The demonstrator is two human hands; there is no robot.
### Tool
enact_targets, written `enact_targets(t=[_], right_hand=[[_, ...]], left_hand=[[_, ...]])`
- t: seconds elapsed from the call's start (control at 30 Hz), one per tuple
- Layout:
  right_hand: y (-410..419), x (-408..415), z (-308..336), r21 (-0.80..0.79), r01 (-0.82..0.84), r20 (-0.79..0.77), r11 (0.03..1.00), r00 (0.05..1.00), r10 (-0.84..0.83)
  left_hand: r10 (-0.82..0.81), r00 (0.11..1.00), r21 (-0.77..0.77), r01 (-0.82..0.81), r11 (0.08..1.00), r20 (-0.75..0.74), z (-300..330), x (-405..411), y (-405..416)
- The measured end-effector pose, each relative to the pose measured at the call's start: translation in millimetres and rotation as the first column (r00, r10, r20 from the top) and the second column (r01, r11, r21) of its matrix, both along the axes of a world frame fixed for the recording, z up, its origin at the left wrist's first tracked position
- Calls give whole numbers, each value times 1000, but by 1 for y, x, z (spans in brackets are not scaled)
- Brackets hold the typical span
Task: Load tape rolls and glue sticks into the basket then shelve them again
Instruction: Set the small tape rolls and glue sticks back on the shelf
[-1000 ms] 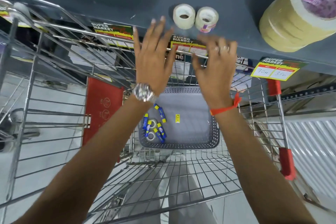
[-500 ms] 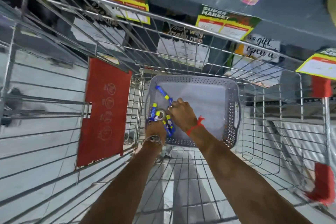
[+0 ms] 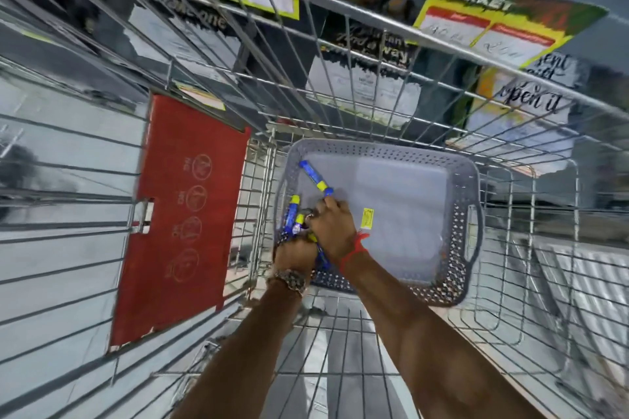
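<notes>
1. Two bare forearms reach down from the bottom of the view into a wire shopping cart (image 3: 340, 343), over its mesh floor.
2. The left hand (image 3: 294, 253), with a metal wristwatch (image 3: 290, 279) at the wrist, sits at the near left corner of the grey basket (image 3: 456, 269). Its fingers are curled down among the glue sticks; whether it grips one I cannot tell, since the hand covers them.
3. The right hand (image 3: 332, 230), with a red thread band (image 3: 354, 250) round the wrist, lies just beside the left one, fingers bent and pressed onto the same cluster. What it holds, if anything, is hidden.
4. Blue and yellow glue sticks (image 3: 293, 214) lie bunched in the left part of the basket, against both hands. A greyish ring between them may be a tape roll; it is too blurred to be sure.
5. One more glue stick (image 3: 315, 177) lies aslant further in, its near end touching the right fingertips.
6. A small yellow sticker (image 3: 367, 217) sits on the basket floor, right of the hands.
7. A red panel (image 3: 183, 214) hangs on the cart's left side.
8. Beyond the cart rim, price labels (image 3: 490, 20) reading "SUPER MARKET" line the shelf edge.
</notes>
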State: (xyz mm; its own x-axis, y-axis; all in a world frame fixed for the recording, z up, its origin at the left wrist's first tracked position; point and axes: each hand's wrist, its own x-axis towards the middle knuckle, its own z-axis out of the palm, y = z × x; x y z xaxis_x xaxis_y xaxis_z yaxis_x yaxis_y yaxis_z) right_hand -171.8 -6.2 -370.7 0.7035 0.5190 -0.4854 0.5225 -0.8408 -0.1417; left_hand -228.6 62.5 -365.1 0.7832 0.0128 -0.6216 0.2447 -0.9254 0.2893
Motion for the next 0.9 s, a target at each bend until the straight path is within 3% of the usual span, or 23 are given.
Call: enact_targets(t=[0.07, 0.17, 0.23, 0.53, 0.67, 0.83, 0.9], right_hand=[[-3, 1, 5, -48, -13, 44, 999, 999, 15], [-10, 0, 8, -39, -22, 86, 999, 996, 25], [-17, 0, 11, -42, -11, 106, 999, 994, 16], [-45, -5, 52, 26, 128, 238, 991, 962, -131], [-54, -5, 86, 81, 195, 285, 977, 935, -210], [-63, -4, 132, 285, 288, 387, 914, 838, -385], [-70, -6, 149, 346, 341, 379, 874, 801, -462]], left_hand=[[-100, 992, 57, 95, 994, 81, -15, -2, 4], [-232, 971, 201, 237, 950, -50, 12, -1, 1], [-283, 957, 238, 288, 927, -59, 14, -3, -2], [-311, 949, 198, 313, 929, -44, 44, -2, -1], [-471, 862, 204, 435, 877, 188, 79, 16, 7], [-526, 726, 72, 556, 828, 443, 128, 44, 18], [-518, 626, 80, 590, 804, 583, 145, 49, 26]])
